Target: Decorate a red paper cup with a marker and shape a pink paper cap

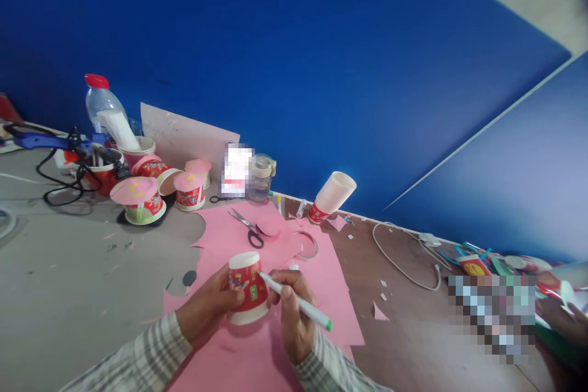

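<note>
Left hand (209, 306) clamped around inverted red paper cup (247, 288), standing on pink paper sheet (321, 285). Right hand (294, 315) gripping marker (315, 313), tip touching cup side. Grey-brown table (68, 282) littered with scraps. Scissors (248, 228) on sheet behind cup. Decorated cups (140, 196) and bottle (103, 107) far left. White cable (399, 263) right. Blue wall (321, 73) behind.

Soft, even light fills the room; the cups (138, 199) throw only faint shadows on the tabletop (68, 269). Everything leans and bends near the edges of view, with two pixelated patches.
</note>
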### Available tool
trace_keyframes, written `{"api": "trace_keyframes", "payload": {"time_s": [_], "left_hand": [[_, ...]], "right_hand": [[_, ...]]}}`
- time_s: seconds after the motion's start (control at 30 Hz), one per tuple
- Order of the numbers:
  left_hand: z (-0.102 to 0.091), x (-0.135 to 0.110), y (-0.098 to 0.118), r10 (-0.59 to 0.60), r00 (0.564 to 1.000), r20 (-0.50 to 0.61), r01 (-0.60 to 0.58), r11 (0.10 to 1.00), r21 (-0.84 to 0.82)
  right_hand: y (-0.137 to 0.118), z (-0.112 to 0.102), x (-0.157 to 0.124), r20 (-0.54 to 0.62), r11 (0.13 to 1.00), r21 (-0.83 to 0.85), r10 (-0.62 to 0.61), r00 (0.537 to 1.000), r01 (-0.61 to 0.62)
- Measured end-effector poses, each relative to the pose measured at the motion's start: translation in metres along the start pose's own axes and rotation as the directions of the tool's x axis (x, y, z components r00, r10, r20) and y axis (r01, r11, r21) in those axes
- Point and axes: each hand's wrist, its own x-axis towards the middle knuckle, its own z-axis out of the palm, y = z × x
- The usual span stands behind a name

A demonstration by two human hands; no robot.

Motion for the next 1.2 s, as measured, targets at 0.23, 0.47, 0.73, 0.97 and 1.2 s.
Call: {"api": "trace_keyframes", "payload": {"time_s": [0.23,0.47,0.73,0.97,1.2], "left_hand": [[0.0000,0.0012,-0.0013,0.021,0.999,0.029,-0.021,1.000,0.006],[0.0019,-0.0001,-0.0013,0.013,1.000,-0.007,-0.013,1.000,0.009],[0.0029,0.0000,0.0004,0.017,1.000,0.019,-0.018,1.000,0.022],[0.0024,-0.0005,-0.0018,0.042,0.998,0.040,-0.043,0.998,0.038],[-0.0009,-0.0005,-0.0038,0.024,0.999,0.022,-0.025,0.999,0.027]], "right_hand": [[-0.0079,0.0044,-0.0023,0.072,0.992,0.011,-0.126,0.989,0.125],[-0.0072,0.0043,-0.0019,0.053,0.995,-0.034,-0.090,0.995,0.091],[-0.0014,-0.0003,0.0005,-0.005,0.999,-0.040,-0.003,1.000,0.003],[-0.0066,0.0037,-0.0015,0.048,0.999,-0.028,-0.038,0.998,0.039],[-0.0009,0.0038,0.0017,-0.018,1.000,-0.022,0.000,1.000,0.000]]}}
